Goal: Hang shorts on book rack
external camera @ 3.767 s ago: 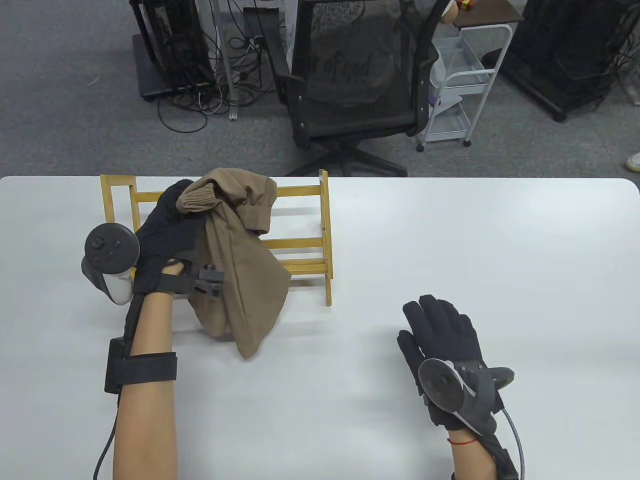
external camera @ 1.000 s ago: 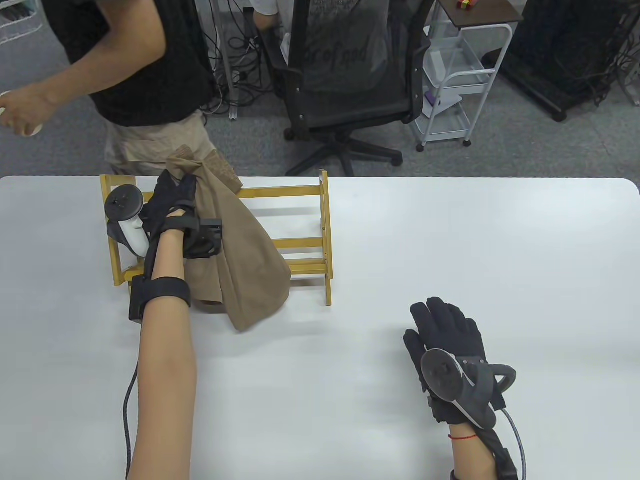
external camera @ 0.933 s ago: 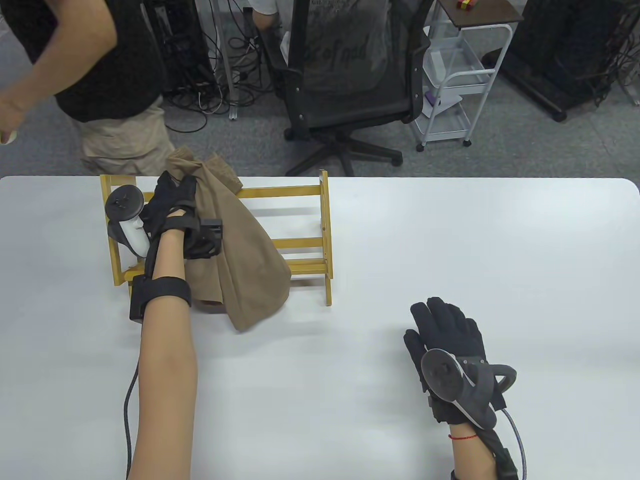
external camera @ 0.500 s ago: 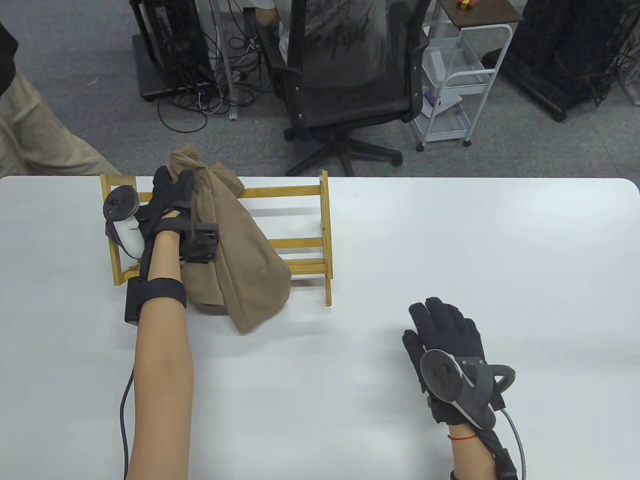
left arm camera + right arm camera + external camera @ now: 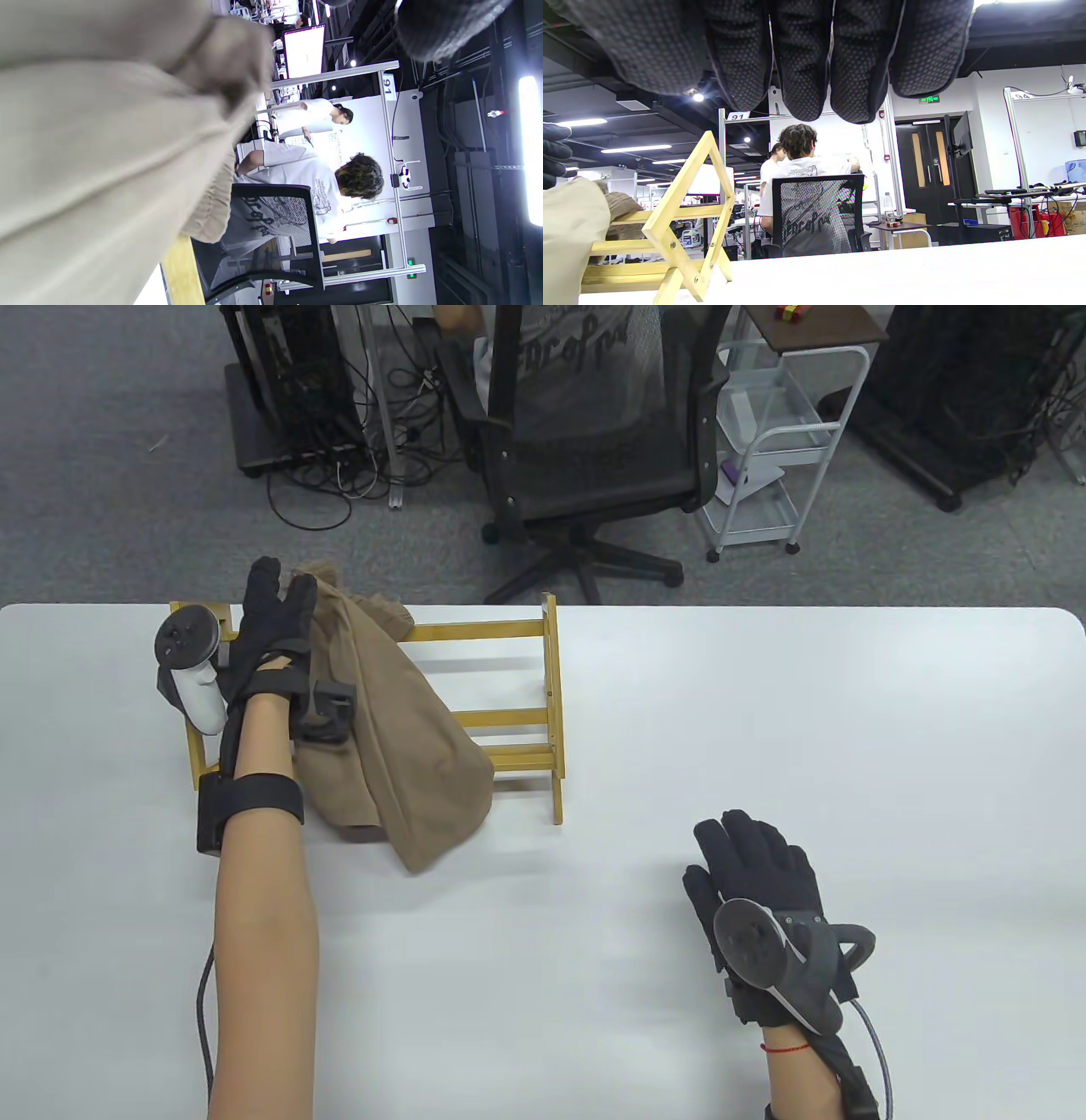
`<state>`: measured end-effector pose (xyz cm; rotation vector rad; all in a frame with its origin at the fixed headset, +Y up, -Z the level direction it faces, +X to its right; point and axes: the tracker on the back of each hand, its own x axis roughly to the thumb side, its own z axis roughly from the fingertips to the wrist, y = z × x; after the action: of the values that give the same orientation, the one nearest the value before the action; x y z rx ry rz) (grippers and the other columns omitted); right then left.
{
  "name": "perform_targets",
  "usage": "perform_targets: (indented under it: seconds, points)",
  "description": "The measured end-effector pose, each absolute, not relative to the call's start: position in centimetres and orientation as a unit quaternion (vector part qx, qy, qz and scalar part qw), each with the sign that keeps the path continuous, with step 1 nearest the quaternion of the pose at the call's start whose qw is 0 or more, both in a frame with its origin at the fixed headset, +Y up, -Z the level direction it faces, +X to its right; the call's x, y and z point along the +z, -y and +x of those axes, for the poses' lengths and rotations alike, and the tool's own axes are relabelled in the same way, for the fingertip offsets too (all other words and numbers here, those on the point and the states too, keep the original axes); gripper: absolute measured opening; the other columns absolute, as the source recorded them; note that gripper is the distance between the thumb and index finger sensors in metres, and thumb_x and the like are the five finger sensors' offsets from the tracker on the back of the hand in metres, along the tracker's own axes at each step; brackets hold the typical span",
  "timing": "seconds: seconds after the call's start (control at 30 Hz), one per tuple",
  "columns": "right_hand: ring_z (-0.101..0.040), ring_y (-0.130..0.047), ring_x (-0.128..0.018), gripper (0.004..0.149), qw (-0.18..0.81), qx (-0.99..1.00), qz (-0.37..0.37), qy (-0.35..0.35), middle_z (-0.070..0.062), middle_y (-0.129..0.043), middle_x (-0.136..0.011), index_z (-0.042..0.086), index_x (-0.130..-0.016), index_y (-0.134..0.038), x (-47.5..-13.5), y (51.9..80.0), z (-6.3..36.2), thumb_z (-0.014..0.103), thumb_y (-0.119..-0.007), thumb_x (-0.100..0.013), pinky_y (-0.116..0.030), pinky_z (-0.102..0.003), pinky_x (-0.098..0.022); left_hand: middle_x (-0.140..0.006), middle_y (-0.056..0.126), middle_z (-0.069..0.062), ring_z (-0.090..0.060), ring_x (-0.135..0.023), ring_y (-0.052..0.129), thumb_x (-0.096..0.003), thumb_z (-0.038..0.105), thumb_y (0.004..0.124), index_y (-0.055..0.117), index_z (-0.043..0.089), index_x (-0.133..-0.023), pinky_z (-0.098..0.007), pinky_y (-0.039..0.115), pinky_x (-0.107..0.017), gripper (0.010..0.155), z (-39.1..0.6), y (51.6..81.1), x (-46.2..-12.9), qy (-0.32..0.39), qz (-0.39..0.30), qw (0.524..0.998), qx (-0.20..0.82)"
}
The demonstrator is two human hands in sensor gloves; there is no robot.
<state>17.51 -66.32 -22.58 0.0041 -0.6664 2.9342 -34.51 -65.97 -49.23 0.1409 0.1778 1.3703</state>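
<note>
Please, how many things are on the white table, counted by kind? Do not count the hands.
Shorts: 1
Rack: 1
Total: 2

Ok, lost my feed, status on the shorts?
Left hand open, fingers spread beside shorts. Shorts draped over book rack top rail. Right hand flat on table, idle. Nothing blocking.

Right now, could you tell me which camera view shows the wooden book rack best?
The table view: the whole book rack shows, with the shorts draped over its left part. The right wrist view shows only its triangular end frame; the left wrist view shows just a sliver of wood.
</note>
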Motion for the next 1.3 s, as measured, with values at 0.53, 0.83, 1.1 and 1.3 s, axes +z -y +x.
perform_targets:
  seconds: [0.53,0.83,1.1,1.3]
  points:
    - [-0.029,-0.083,-0.096,0.054,0.068,0.971,0.005,0.231,0.002,-0.077,-0.106,0.039,-0.093,-0.075,-22.5,66.3,17.5,0.059,-0.075,-0.043,-0.07,-0.051,-0.071,-0.122,0.035,0.0,-0.033,-0.115,0.033,-0.0519,0.058,0.075,0.043,0.031,-0.113,-0.058,0.031,-0.078,0.074,-35.1,63.7,-47.4,-0.052,0.111,0.801,0.586]
    - [-0.029,-0.082,-0.096,0.054,0.071,0.97,0.01,0.234,0.003,-0.077,-0.106,0.039,-0.093,-0.075,-22.5,66.3,17.5,0.059,-0.075,-0.043,-0.07,-0.051,-0.071,-0.119,0.045,-0.001,-0.035,-0.112,0.043,-0.051,0.055,0.076,0.051,0.029,-0.11,-0.058,0.037,-0.077,0.069,-33.3,62.7,-45.2,0.003,0.138,0.83,0.54]
    - [-0.029,-0.082,-0.097,0.054,0.075,0.969,0.014,0.234,0.002,-0.077,-0.107,0.039,-0.093,-0.074,-22.4,66.4,17.4,0.059,-0.075,-0.043,-0.07,-0.051,-0.072,-0.118,0.05,-0.002,-0.035,-0.111,0.047,-0.0507,0.054,0.076,0.056,0.028,-0.109,-0.057,0.04,-0.076,0.067,-32.5,62.9,-42.7,0.035,0.149,0.853,0.498]
    - [-0.029,-0.081,-0.097,0.054,0.078,0.969,0.018,0.234,0.003,-0.076,-0.107,0.039,-0.093,-0.074,-22.4,66.4,17.3,0.058,-0.075,-0.043,-0.07,-0.051,-0.072,-0.118,0.051,-0.002,-0.035,-0.111,0.048,-0.0508,0.054,0.075,0.057,0.028,-0.109,-0.057,0.04,-0.076,0.066,-32.0,63.2,-40.3,0.06,0.155,0.864,0.476]
